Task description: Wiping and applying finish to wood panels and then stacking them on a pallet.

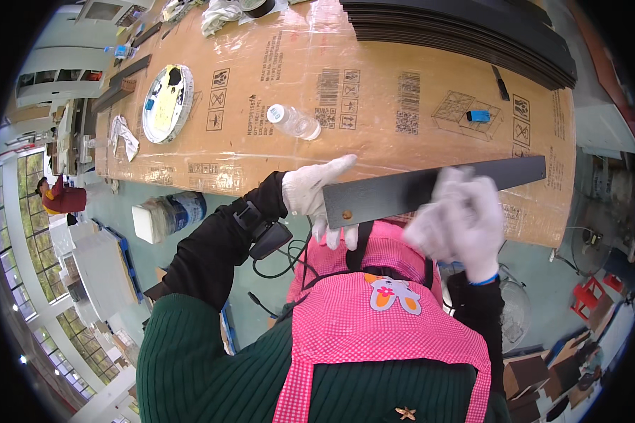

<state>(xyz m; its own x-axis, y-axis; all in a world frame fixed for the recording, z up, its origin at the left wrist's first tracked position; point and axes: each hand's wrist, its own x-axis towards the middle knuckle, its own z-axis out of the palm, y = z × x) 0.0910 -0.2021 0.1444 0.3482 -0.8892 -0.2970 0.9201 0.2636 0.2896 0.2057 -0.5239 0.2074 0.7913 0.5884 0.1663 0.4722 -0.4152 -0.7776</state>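
A long, narrow dark grey board [377, 196] is held up at the table's near edge, slanting slightly up to the right. A round brown spot or hole marks its left end. My left hand [309, 189], in a white glove, supports that end, with the thumb stretched out above it and fingertips showing below. Over the right half of the board is my right hand [462, 222], also white-gloved. Motion smears its fingers, so whether it holds anything is unclear. A darker patch shows on the board just left of it.
The table [374, 134] is covered in printed cardboard. On it are a clear plastic bottle [296, 123], a round paint-smeared lid [168, 104], a blue block [478, 115], a dark-handled tool [501, 83], a white rag [123, 137] and stacked dark boards [466, 39]. A plastic container [168, 215] stands below the left edge.
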